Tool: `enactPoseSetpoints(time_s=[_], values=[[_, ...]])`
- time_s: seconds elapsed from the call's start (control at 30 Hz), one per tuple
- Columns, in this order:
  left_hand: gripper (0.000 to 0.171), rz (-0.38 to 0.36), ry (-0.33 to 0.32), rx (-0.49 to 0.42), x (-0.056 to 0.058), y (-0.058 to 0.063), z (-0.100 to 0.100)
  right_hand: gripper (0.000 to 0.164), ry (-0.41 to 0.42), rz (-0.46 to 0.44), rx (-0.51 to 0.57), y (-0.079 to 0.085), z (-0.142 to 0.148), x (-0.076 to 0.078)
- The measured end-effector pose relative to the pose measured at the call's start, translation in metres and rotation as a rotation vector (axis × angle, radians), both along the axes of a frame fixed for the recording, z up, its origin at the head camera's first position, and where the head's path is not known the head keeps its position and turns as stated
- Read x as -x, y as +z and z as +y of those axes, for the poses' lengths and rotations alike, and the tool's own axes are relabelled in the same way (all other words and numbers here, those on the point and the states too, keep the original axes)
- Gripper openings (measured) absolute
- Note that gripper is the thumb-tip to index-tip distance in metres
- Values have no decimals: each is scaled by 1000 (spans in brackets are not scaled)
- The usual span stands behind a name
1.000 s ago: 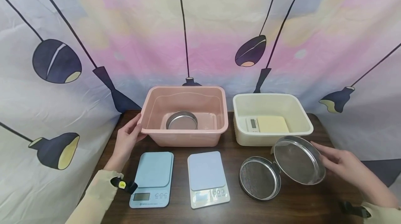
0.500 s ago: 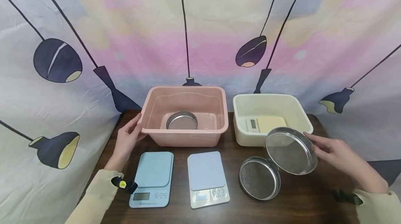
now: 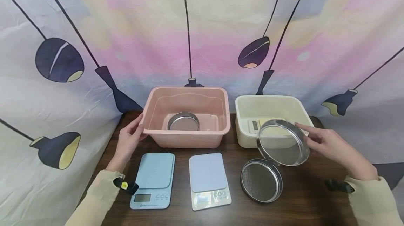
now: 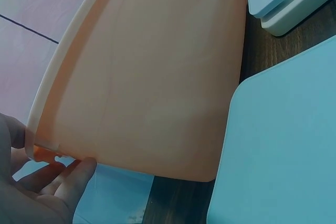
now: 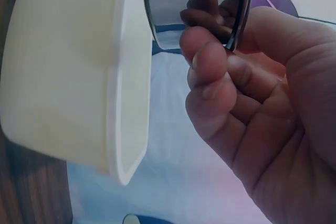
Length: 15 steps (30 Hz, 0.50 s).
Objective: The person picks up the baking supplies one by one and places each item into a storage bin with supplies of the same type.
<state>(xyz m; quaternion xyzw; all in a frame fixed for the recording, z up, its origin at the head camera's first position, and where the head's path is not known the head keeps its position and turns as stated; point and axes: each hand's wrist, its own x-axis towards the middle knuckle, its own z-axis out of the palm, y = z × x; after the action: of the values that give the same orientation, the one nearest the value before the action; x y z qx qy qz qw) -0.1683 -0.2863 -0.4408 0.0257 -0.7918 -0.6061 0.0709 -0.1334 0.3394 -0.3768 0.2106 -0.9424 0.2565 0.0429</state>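
Observation:
My right hand [image 3: 331, 148] pinches the right edge of a round metal sieve [image 3: 282, 143]. The sieve is raised and tilted, overlapping the front of the cream basin [image 3: 247, 141] in the head view. In the right wrist view its shiny rim [image 5: 194, 3] sits between thumb and fingertips, beside the basin's wall. Below it a second sieve [image 3: 262, 180] lies flat on the table. At the left, my left hand [image 3: 127, 143] grips the rim of a pink basin [image 3: 186, 140], thumb and fingers around its corner. Inside that basin rests another sieve [image 3: 183, 122].
Two kitchen scales, one light blue [image 3: 154, 171] and one white [image 3: 208, 180], lie along the table's front. A small cream-yellow scale [image 3: 254, 126] is inside the cream basin, partly behind the raised sieve. A patterned cloth [image 3: 208, 26] hangs behind the dark wooden table [image 3: 240, 215].
My right hand has carried the sieve left and upward, from right of the flat sieve to in front of the cream basin. My left hand stays on the pink basin's rim.

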Motion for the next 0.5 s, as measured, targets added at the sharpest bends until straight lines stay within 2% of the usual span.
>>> enactPoseSetpoints(time_s=[0.3, 0.5], values=[[51, -2, 20, 7, 1, 1, 0, 50, 6, -134, 7, 12, -19, 17], [51, -1, 18, 15, 1, 1, -1, 50, 41, -116, 10, 14, -28, 30]])
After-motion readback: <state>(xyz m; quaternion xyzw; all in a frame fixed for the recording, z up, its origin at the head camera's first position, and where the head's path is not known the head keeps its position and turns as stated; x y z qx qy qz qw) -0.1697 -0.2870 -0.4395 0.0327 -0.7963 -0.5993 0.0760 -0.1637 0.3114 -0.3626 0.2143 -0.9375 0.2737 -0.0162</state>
